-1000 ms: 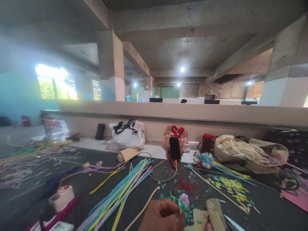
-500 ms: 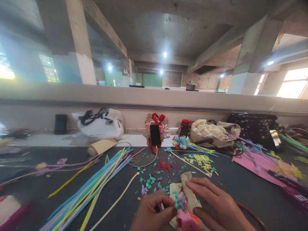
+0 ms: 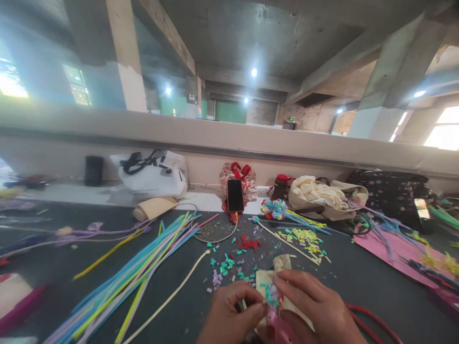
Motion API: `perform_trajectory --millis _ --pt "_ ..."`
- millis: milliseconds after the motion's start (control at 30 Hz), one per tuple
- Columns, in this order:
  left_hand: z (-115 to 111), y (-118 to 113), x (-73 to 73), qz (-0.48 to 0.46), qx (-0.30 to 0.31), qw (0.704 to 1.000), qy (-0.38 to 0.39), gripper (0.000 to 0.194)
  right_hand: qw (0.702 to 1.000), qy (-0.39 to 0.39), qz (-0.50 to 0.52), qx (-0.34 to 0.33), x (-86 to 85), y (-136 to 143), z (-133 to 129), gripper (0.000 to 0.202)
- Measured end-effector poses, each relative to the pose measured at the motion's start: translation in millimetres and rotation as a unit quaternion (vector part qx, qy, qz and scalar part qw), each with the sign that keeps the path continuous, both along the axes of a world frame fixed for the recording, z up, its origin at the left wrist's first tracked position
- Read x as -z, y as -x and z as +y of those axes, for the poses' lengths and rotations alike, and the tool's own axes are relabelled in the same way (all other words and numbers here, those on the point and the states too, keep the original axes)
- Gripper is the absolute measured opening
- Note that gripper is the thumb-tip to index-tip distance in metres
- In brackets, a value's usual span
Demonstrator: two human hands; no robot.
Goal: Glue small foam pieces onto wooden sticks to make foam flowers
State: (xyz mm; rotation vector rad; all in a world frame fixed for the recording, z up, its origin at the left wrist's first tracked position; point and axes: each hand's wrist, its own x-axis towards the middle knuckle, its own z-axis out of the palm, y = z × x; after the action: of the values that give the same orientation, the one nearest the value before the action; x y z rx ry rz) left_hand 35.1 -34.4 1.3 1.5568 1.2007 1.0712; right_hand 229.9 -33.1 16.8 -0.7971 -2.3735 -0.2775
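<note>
My left hand (image 3: 236, 310) pinches at the left side of a small teal and lilac cluster (image 3: 271, 292), thumb and forefinger together. From the right, my right hand (image 3: 315, 301) curls over the cluster and the pink tool (image 3: 280, 329) below it, its fingers bent round them. Under both hands lies a beige cloth (image 3: 283, 263). Just beyond the hands are loose teal pieces (image 3: 225, 264), lilac pieces (image 3: 216, 278) and red pieces (image 3: 248, 242). What the left fingertips grip is too small to make out.
Long coloured stems (image 3: 143, 272) lie on the left of the dark table (image 3: 193, 306). A phone (image 3: 235, 196) leans on a patterned bag at the back. Yellow pieces (image 3: 303, 237), a cream fabric bag (image 3: 322, 198) and pink sheet (image 3: 390, 253) are to the right; a red cable (image 3: 369, 313) is nearby.
The right hand's fingers have closed in round the cluster and pink tool, and its thumb is now tucked behind them. The left hand stays beside the cluster. The camera view has shifted slightly.
</note>
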Motion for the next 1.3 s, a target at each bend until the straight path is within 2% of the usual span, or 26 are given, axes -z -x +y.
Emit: perform_trajectory --millis 100,233,300,367,433,500,667,800,900,967,1067,1167,1300 --pt "0.3 -0.2 -1.9 -0.001 -0.013 1.000 0.014 0.012 1.000 -0.005 -0.001 0.004 4.6 0.9 2.0 0.039" --pt "2.7 -0.9 2.7 -0.034 -0.011 0.998 0.046 0.010 1.000 0.020 0.018 0.004 4.4 3.3 1.2 0.048" --pt "4.7 -0.5 6.7 -0.086 -0.010 0.993 0.082 0.009 0.996 0.068 0.057 0.014 -1.3 6.5 -1.0 0.052" --pt "6.5 0.5 8.7 -0.145 -0.006 0.982 0.118 0.017 0.984 0.139 0.111 0.011 -9.8 11.0 -3.2 0.049" --pt "7.2 1.7 6.5 -0.188 -0.002 0.972 0.143 0.026 0.967 0.204 0.155 -0.002 -18.5 15.9 -4.0 0.046" --pt "6.5 2.4 -0.4 -0.212 0.010 0.964 0.158 0.029 0.955 0.236 0.181 -0.011 -25.3 20.1 -3.4 0.046" --pt "3.8 1.8 -18.9 -0.225 0.035 0.962 0.154 0.026 0.951 0.262 0.166 -0.013 -35.3 28.3 -2.2 0.041" --pt "5.0 0.9 -17.8 -0.225 0.043 0.960 0.158 0.026 0.952 0.262 0.159 -0.027 -41.1 32.2 -3.6 0.039" --pt "7.1 2.4 -14.4 -0.226 0.043 0.960 0.160 0.026 0.942 0.268 0.200 -0.028 -42.8 30.6 -2.3 0.044" --pt "8.0 4.4 -15.3 -0.250 0.028 0.953 0.171 0.027 0.921 0.288 0.261 -0.003 -41.1 28.9 0.1 0.040" --pt "7.1 6.7 -23.8 -0.333 0.006 0.921 0.204 0.029 0.854 0.399 0.332 0.020 -34.3 32.8 4.4 0.023" --pt "3.6 5.4 -36.3 -0.398 0.012 0.896 0.197 0.030 0.777 0.524 0.344 -0.055 -26.2 48.4 7.4 0.038" --pt "2.3 1.4 -43.8 -0.423 0.009 0.888 0.180 0.027 0.724 0.548 0.383 -0.167 -19.5 70.5 10.0 0.043"
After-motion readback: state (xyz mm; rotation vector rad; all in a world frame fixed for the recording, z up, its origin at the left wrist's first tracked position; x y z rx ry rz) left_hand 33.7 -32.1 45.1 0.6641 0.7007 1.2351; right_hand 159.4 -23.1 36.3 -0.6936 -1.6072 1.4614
